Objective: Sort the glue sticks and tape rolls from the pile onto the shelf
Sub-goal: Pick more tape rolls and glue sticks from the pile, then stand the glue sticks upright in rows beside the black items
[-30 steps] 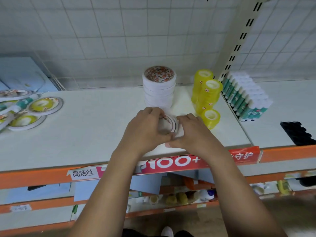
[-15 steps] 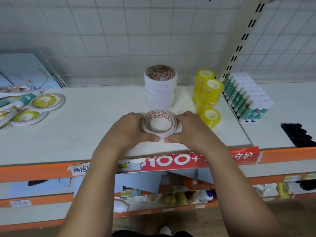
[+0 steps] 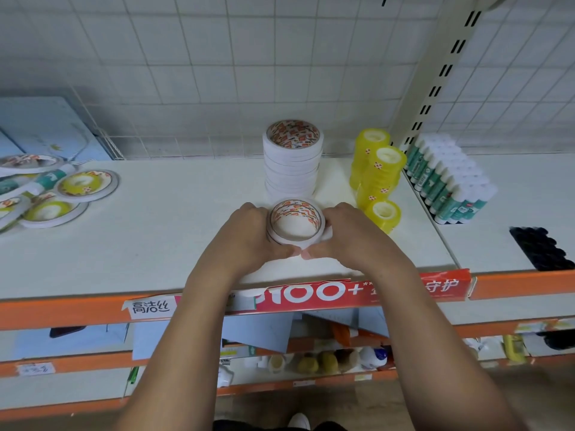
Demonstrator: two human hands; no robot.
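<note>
Head view looks down on a white shelf board (image 3: 155, 244) with an orange front edge. Both hands clasp a short stack of white tape rolls (image 3: 295, 223) with red-printed cores, near the front of the board. The left hand (image 3: 249, 234) curls round its left side and the right hand (image 3: 348, 234) round its right, thumb tips nearly meeting in front. Just behind stands a taller stack of white tape rolls (image 3: 292, 163). To the right of that are yellow clear tape rolls (image 3: 378, 172), then upright green-and-white glue sticks (image 3: 451, 181). A loose pile of flat tape rolls (image 3: 46, 194) lies far left.
</note>
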